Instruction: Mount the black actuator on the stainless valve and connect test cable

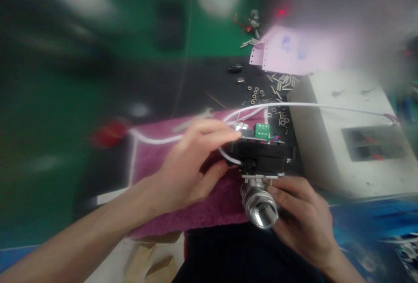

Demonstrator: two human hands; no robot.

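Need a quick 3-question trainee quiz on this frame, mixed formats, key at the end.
1. True or false: the right hand grips the metal valve body from the side.
2. Multiple choice: the left hand has its fingertips at A) the pink paper, B) the top of the black actuator housing by the white cable, C) the loose screws.
3. Fill in: the assembly sits over a ____ cloth.

Key: 1 true; 2 B; 3 magenta. The green terminal board tops the housing.
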